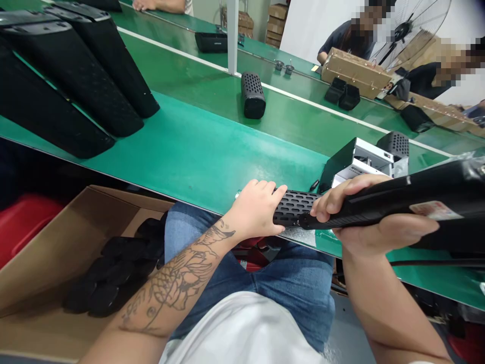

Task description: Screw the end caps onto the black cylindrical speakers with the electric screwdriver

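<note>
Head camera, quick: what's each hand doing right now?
Left hand: closed, holding a perforated black speaker casing.
Right hand: closed, holding a black corded tool.

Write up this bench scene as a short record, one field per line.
Left: left hand wrapped over a black perforated cylinder
Right: right hand gripping a black handheld tool, its tip at the cylinder
Surface: green workbench
Nearby: white-and-black boxy unit just beyond the hands
Rest: second perforated cylinder upright on the bench; cardboard box holding black items beside the lap; co-worker at the far bench
</note>
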A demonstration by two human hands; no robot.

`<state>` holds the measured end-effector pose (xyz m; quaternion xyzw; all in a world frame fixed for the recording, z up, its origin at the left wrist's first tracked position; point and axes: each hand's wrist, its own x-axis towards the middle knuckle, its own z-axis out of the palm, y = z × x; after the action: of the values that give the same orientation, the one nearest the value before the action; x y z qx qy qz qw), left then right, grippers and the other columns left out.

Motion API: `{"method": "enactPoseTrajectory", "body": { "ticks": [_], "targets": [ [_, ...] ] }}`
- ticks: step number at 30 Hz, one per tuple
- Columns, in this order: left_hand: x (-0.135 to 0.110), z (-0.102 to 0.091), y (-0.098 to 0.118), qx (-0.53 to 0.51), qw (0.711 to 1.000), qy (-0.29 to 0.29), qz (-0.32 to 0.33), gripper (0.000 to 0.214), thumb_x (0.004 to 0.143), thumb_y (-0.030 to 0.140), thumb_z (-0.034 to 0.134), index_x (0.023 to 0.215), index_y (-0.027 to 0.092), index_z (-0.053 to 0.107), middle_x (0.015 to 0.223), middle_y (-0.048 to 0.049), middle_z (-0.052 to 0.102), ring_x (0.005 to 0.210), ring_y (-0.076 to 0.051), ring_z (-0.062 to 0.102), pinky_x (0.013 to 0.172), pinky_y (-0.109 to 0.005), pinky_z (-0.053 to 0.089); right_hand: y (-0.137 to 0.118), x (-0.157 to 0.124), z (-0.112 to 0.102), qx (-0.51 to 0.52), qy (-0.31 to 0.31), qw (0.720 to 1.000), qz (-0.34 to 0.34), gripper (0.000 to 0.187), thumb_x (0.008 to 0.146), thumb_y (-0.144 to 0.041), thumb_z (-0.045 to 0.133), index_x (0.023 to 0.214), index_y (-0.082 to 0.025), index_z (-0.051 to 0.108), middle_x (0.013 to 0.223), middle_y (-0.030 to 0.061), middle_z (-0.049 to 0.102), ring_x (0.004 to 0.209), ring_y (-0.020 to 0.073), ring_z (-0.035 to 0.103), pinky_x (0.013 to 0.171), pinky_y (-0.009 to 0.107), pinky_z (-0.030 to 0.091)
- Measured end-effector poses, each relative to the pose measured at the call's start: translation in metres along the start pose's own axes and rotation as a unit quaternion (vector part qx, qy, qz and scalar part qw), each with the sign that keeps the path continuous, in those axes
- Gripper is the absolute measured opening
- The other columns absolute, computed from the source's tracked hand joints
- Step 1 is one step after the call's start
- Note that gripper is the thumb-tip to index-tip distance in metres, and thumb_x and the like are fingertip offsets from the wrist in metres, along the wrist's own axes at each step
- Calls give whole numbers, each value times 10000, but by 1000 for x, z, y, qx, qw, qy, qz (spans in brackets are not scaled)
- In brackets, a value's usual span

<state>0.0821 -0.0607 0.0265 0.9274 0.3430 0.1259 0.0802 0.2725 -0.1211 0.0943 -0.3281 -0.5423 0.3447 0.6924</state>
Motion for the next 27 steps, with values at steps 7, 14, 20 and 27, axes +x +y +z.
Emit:
{"method": "enactPoseTrajectory", "body": {
  "ticks": [7, 14, 20, 27],
  "targets": [
    [2, -5, 1, 7, 1000, -11, 1, 964, 786, 635, 835, 1546, 116, 546, 1298, -170, 699, 1141, -360, 659, 1015, -461, 437, -8, 6, 8, -20, -33, 997, 60, 605, 680, -802, 905, 824, -231, 768, 581, -4, 662, 402, 222, 600, 442, 386, 537],
    [1, -8, 2, 4, 1000, -21, -3, 944, 809, 608, 812, 1559, 102, 542, 1294, -174, 695, 1139, -362, 654, 1017, -472, 441, 0, 6, 9, 8, -53, 997, 58, 553, 734, -737, 900, 853, -210, 786, 615, 5, 688, 427, 209, 629, 479, 380, 571],
    [0, -5, 2, 3, 1000, -12, 1, 957, 810, 609, 811, 1567, 94, 533, 1307, -180, 692, 1158, -374, 642, 1027, -488, 450, 0, 2, 5, 15, -25, 998, 50, 531, 751, -702, 887, 862, -193, 786, 616, 22, 686, 441, 221, 633, 478, 388, 568],
    [2, -4, 4, 0, 1000, -9, -2, 958, 811, 599, 815, 1576, 97, 530, 1316, -189, 696, 1182, -374, 653, 1070, -485, 447, -35, 26, -29, -67, 121, 990, 29, 652, 610, -791, 938, 862, -224, 742, 641, 7, 682, 547, 244, 661, 550, 419, 588]
  ]
}}
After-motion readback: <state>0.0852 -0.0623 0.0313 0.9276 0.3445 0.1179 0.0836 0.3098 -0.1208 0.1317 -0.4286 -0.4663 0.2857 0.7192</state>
